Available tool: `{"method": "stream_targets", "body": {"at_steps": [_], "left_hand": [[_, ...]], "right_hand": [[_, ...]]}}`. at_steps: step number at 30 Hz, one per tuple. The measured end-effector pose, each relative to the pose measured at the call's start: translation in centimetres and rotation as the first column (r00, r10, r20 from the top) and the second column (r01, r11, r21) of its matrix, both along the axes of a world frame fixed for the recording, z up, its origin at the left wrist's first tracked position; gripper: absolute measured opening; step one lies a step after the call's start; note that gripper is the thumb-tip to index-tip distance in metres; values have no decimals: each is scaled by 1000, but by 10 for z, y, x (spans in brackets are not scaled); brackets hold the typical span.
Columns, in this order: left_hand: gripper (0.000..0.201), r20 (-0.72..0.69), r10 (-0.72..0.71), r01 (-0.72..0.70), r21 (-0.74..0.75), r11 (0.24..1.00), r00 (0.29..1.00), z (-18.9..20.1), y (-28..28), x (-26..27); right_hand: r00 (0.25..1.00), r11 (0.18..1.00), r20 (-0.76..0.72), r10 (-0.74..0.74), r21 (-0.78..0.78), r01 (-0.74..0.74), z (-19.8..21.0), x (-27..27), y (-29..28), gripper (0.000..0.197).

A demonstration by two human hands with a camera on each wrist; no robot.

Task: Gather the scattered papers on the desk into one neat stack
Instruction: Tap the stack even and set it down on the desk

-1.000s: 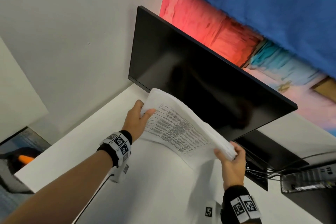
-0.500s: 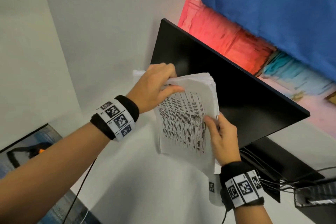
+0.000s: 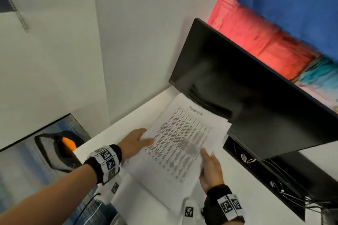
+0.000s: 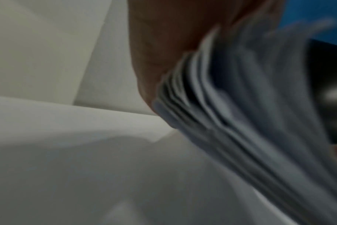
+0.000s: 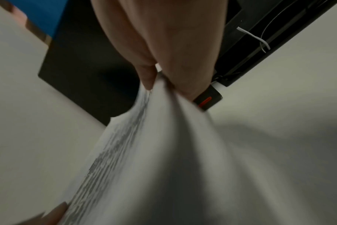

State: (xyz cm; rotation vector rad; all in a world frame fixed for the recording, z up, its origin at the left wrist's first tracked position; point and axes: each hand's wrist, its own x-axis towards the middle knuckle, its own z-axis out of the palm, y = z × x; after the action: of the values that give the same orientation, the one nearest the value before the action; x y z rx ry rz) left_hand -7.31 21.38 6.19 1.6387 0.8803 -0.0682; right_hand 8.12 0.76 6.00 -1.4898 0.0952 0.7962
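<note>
Wall (image 3: 128,42): plain white, behind the desk on my left side.
Desk (image 3: 146,107): white top; it carries the monitor and lies under the papers.
Monitor (image 3: 256,100): black, screen dark, standing at the back of the desk. Its lower left corner is just beyond the far edge of the papers.
Cable tray (image 3: 274,179): black, under the monitor on my right, with loose wires in it.
Papers (image 3: 182,144): one stack of printed sheets, text side up, held between my two hands low over the desk in front of the monitor. Handwriting shows at the far end of the top sheet. Edges are uneven; some sheets stick out at the far right corner. The left wrist view shows the layered sheet edges (image 4: 231,121) fanned apart. Whether the underside touches the desk, I cannot tell.
Left hand (image 3: 133,142): grips the left edge of the papers, thumb on top of the printed sheet, fingers underneath and hidden.
Right hand (image 3: 210,168): holds the near right corner; in the right wrist view my fingers (image 5: 183,50) and thumb pinch the sheets (image 5: 144,152) tight.
</note>
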Motion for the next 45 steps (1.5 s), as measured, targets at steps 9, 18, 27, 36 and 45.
{"method": "stream_targets", "body": {"at_steps": [9,18,27,36,45], "left_hand": [[52,-393,112,49,377,925,913,-71,70,-13],[42,-456,92,196,546,814,885,-71,71,1],[70,-307,19,153,526,837,951,-72,87,26],[64,-166,40,32,411,911,985,-71,96,69],[55,-30,119,-101,345,933,992,-77,105,71]], "right_hand": [[977,906,-64,204,-366,-213,-31,-6,-21,14],[976,878,7,218,-439,-193,-17,10,-68,23],[985,944,-73,157,-282,-171,-44,2,9,57],[986,996,-160,35,-70,-47,-51,8,83,53],[984,965,-172,-39,-263,-7,-56,18,99,58]]}}
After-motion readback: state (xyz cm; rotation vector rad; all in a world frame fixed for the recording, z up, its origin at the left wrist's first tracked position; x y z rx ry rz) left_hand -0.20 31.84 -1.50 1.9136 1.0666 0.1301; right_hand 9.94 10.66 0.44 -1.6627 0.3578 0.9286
